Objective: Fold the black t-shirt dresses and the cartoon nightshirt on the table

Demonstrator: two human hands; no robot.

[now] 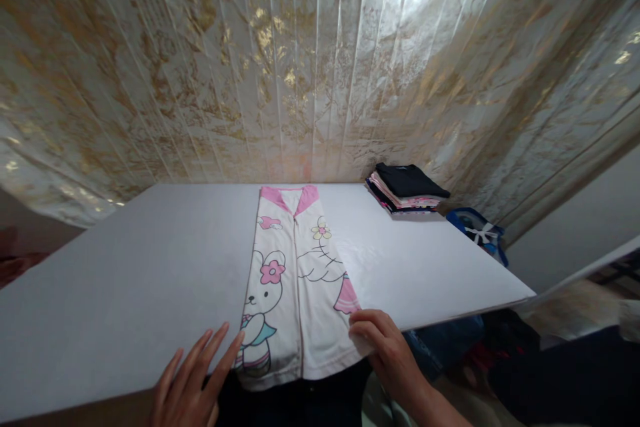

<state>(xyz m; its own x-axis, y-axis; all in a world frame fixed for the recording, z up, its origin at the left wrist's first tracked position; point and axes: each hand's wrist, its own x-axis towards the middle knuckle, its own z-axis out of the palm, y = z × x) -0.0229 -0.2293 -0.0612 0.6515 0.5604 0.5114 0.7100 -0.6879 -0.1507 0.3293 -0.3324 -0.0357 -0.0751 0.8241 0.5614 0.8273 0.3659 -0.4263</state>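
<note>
A white cartoon-print shirt [283, 287] with a pink collar lies lengthwise on the white table, its sides folded in so two edges meet along the middle. The collar points to the far side, and the lower hem hangs slightly past the near edge. My left hand [193, 377] is open with fingers spread, its index fingertip at the shirt's lower left edge. At the lower right edge, my right hand [387, 350] has fingers closed on the fabric near the hem; the thumb is mostly hidden.
A stack of folded clothes [407, 190], black on top, sits at the table's far right. Beyond the right edge is a blue bag [480, 233] with a white ribbon-like shape. Dark clothes [445, 343] lie below the table [165, 267]. A shiny gold-patterned curtain [250, 80] hangs behind.
</note>
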